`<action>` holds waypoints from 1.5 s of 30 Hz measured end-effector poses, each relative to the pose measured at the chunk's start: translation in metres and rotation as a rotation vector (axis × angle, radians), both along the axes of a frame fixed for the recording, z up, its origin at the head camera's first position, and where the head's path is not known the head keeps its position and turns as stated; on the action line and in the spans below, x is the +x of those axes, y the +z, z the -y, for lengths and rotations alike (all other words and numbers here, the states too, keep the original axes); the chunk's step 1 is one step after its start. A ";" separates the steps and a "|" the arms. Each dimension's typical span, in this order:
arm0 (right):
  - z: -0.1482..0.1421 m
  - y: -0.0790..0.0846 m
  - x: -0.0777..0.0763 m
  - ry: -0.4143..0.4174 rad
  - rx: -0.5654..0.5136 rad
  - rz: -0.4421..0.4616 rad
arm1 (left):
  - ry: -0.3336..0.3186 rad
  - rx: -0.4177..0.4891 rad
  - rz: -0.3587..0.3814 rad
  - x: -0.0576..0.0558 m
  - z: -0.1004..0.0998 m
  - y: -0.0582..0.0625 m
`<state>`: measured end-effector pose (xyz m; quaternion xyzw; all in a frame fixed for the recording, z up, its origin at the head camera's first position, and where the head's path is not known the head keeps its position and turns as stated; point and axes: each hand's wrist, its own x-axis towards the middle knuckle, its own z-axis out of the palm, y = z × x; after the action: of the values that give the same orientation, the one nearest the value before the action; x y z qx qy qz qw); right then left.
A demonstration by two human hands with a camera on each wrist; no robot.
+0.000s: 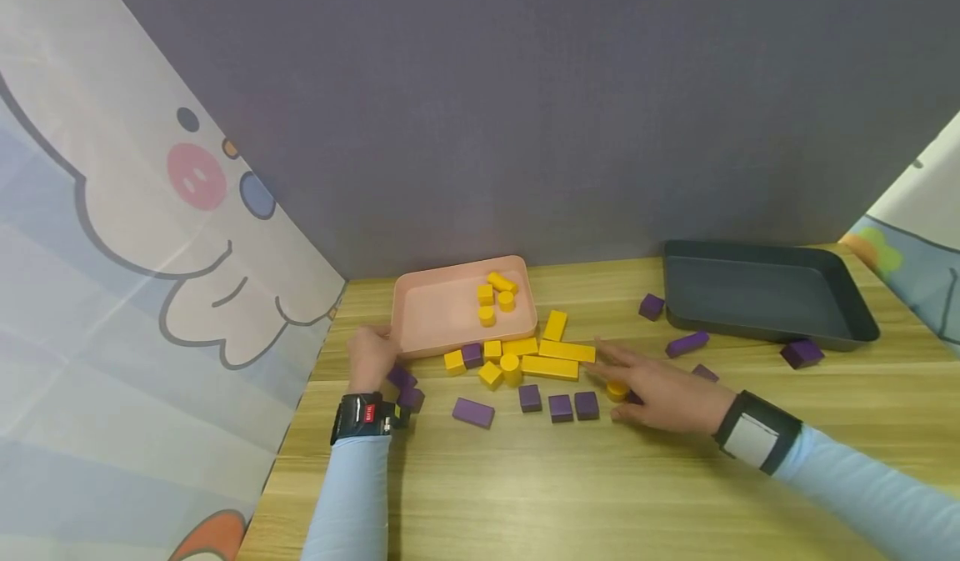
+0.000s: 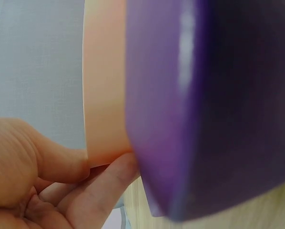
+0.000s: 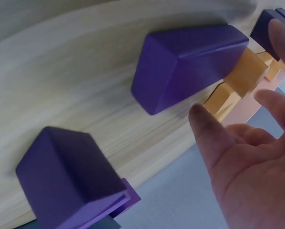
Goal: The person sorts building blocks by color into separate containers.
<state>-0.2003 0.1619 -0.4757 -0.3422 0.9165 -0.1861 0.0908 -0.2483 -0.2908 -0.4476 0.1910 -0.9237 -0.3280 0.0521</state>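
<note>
At the near left corner of the pink tray (image 1: 431, 319), my left hand (image 1: 370, 358) pinches the tray's edge between thumb and fingers. The left wrist view shows the thumb (image 2: 61, 160) against the tray wall (image 2: 104, 86), with a purple block (image 2: 166, 109) close by. My right hand (image 1: 663, 390) is over the table with its fingers spread. Its fingertips are right by the end of a long yellow block (image 1: 567, 352). A yellow cylinder (image 1: 617, 391) shows beneath it, partly hidden. Several yellow blocks (image 1: 486, 294) lie inside the pink tray.
A dark grey tray (image 1: 757, 286) stands at the back right. Purple blocks (image 1: 473, 413) and yellow blocks (image 1: 550, 368) lie scattered between the trays, with another purple block (image 1: 802, 353) at the dark tray's front. A grey panel (image 1: 525, 111) rises behind the table.
</note>
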 end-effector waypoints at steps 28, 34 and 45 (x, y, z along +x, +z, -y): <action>0.014 0.006 -0.007 -0.057 -0.074 -0.052 | 0.009 0.006 -0.019 -0.002 0.001 0.000; 0.018 0.011 -0.009 -0.064 -0.067 -0.066 | 0.014 0.008 -0.022 -0.002 0.001 -0.001; 0.029 0.024 -0.021 -0.036 -0.079 -0.091 | 0.015 0.003 -0.011 -0.002 0.000 -0.003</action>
<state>-0.2211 0.1330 -0.4518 -0.3370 0.9177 -0.2082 0.0318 -0.2503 -0.2910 -0.4506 0.1961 -0.9215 -0.3300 0.0593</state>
